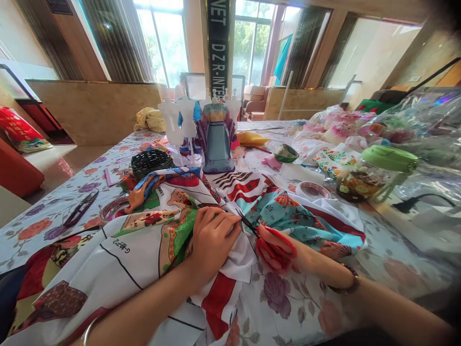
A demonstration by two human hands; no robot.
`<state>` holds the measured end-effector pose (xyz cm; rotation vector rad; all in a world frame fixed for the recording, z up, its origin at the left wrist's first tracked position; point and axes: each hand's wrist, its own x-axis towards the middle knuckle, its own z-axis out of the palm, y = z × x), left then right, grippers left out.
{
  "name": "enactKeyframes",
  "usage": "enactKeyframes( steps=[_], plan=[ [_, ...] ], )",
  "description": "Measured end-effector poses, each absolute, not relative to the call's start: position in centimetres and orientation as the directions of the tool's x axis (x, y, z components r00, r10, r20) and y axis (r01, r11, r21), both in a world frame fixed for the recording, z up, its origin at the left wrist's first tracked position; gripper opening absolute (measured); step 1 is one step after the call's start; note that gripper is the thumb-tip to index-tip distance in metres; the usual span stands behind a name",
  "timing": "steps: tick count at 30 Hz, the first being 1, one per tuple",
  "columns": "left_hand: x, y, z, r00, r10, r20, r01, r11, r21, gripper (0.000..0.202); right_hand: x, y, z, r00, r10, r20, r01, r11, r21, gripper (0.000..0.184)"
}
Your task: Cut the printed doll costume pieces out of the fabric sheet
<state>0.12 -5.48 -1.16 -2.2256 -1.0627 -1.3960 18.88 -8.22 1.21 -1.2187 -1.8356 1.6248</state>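
A large printed cloth (137,254) lies bunched over the table in front of me, white with green, red and blue patterned pieces and black outlines. My left hand (212,240) is closed on it near the middle, fingers bent and pressed together, the fingertips partly hidden. My right hand (277,245) grips red-handled scissors (275,250), whose dark blades point up and left at the cloth, just right of my left fingertips. To the right of the blades spreads a turquoise floral part of the cloth (284,211).
Small white mannequins (187,117) and one in a blue-purple robe (218,139) stand behind the cloth. A dark woven basket (151,162), thread snips (82,207) and tape rolls (312,190) lie around. At right are a green-lidded jar (363,175) and plastic bags (425,120).
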Motion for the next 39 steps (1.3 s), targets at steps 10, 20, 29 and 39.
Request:
enactKeyframes(
  steps=[10,20,29,39],
  plan=[
    [0.1,-5.6,-1.1,0.243,0.434,0.867,0.731,-0.67,0.131,0.011,18.8,-7.9,-0.2,-0.499,0.834,-0.236,0.335,-0.066,-0.94,0.071],
    [0.1,-5.6,-0.9,0.237,0.437,0.868,0.734,-0.666,0.136,0.011,19.4,-7.6,0.0,-0.628,0.756,-0.183,0.262,-0.016,-0.965,0.07],
    [0.1,-5.7,-1.0,0.236,0.426,0.874,0.716,-0.683,0.14,0.012,19.3,-7.7,0.3,-0.612,0.751,-0.247,0.307,-0.062,-0.95,0.071],
    [0.1,-5.8,-1.0,0.223,0.432,0.874,0.733,-0.666,0.142,0.011,18.2,-7.1,0.9,-0.608,0.752,-0.254,0.294,-0.085,-0.952,0.073]
  ],
)
